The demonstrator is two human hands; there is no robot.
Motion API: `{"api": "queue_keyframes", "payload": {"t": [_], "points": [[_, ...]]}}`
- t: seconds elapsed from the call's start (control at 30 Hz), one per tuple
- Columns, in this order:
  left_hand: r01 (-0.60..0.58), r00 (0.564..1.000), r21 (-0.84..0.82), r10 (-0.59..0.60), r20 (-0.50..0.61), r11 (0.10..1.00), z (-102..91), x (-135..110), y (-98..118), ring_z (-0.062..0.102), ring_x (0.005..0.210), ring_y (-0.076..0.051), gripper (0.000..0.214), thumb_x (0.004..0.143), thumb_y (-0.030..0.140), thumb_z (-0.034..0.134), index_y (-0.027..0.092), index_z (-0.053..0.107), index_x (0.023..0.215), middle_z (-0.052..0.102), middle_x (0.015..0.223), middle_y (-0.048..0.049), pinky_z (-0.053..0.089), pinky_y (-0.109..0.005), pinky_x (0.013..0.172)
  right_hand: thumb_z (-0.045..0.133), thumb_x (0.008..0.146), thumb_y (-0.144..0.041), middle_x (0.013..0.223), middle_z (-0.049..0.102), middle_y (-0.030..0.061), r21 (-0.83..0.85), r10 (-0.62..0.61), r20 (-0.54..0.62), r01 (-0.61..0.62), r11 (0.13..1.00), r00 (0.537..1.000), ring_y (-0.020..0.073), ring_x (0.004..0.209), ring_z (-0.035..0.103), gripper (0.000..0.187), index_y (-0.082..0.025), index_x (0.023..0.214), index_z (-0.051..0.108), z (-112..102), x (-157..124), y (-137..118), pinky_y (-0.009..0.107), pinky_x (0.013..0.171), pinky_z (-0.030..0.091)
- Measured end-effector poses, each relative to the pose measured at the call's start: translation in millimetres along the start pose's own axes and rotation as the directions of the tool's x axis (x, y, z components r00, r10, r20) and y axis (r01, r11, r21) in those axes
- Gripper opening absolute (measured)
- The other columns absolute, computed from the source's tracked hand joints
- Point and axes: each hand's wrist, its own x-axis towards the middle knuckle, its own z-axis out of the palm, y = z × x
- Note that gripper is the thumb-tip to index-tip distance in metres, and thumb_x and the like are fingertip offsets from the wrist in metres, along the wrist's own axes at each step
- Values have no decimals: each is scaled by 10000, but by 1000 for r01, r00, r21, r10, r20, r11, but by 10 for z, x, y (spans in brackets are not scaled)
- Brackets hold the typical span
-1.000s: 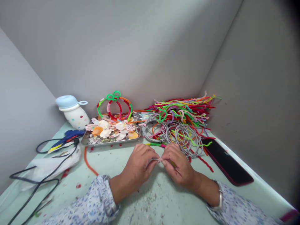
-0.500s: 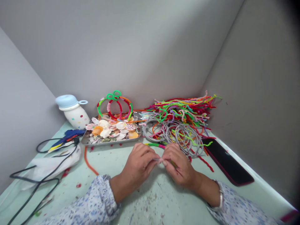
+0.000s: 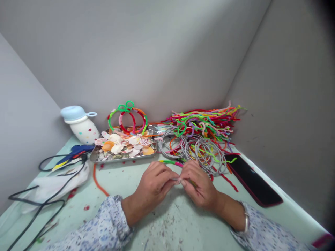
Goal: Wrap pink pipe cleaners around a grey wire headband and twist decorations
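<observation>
My left hand (image 3: pixel 157 180) and my right hand (image 3: pixel 198 183) meet over the middle of the table, fingertips pinched together. Between them runs a ring wrapped in colored pipe cleaner (image 3: pixel 170 162); its green, yellow and pink far side shows behind my fingers. At the pinch a pale pinkish bit is visible, mostly covered by the fingertips. Beyond my right hand lie coils of grey wire (image 3: pixel 201 148) and a big heap of loose pipe cleaners (image 3: pixel 204 122). Past my left hand, two finished-looking pipe cleaner rings (image 3: pixel 120 122) with green loops on top stand against the shell tray.
A metal tray (image 3: pixel 123 159) holds seashells (image 3: pixel 117 148). To its left stand a white bottle (image 3: pixel 83 130) with a blue lid, pliers (image 3: pixel 61 164), a black cable (image 3: pixel 42 204) and a plastic bag (image 3: pixel 60 184). A black phone (image 3: pixel 255 181) lies at right. An orange strip (image 3: pixel 98 183) lies near my left sleeve.
Both hands stay pinched at the same spot, with only slight finger movement. The whole view has shifted very slightly, with the objects appearing a little further left.
</observation>
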Motion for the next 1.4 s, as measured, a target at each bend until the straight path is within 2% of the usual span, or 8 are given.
{"api": "queue_keyframes", "payload": {"t": [0.37,0.6,0.87,1.1,1.17,1.3,1.4], "points": [[73,997,-136,-67,41,988,-19,-5,12,591,776,-168,39,852,187,660,171,678,883,658,790,-51,432,-289,709,472,877,-149,765,557,36,9,4,15,-5,1000,1000,198,777,510,98,-194,865,559,-6,10,-9,388,743,381],[195,980,-200,-185,67,960,-24,27,64,587,768,-158,40,846,224,677,192,668,823,670,768,-8,359,-340,819,471,872,-137,771,552,36,7,3,18,-3,1000,1000,199,779,503,102,-196,872,554,-1,9,-9,390,739,376],[426,904,-281,-403,140,860,-15,27,132,557,755,-159,88,802,236,710,200,655,744,667,728,21,313,-373,875,482,860,-125,780,545,38,-33,-19,22,20,999,1000,200,789,493,98,-192,889,547,-6,-15,7,389,737,370],[603,798,-296,-554,239,741,-29,78,130,575,784,-195,100,765,283,717,207,682,709,687,726,-9,380,-374,822,476,863,-123,793,553,39,-91,-28,23,30,995,999,206,811,501,97,-191,886,542,-9,2,10,395,755,362],[599,801,-286,-550,237,748,-27,101,121,585,774,-196,94,759,290,718,213,690,715,700,733,-13,394,-379,823,476,868,-127,794,548,37,-90,-6,2,7,996,1000,202,803,500,93,-191,873,543,-8,-2,16,392,754,360],[532,845,-258,-487,220,806,-20,119,102,592,790,-196,63,782,278,699,223,704,752,715,756,-14,377,-407,885,476,877,-146,789,547,32,-79,32,1,-32,996,999,193,784,495,84,-191,867,547,2,-20,39,387,755,360],[509,859,-244,-471,201,825,-14,102,91,589,808,-196,79,820,277,665,220,702,780,716,777,-18,358,-415,903,478,877,-157,792,547,29,-82,31,0,-31,996,1000,191,784,496,80,-193,873,550,8,-23,48,384,759,364]]}}
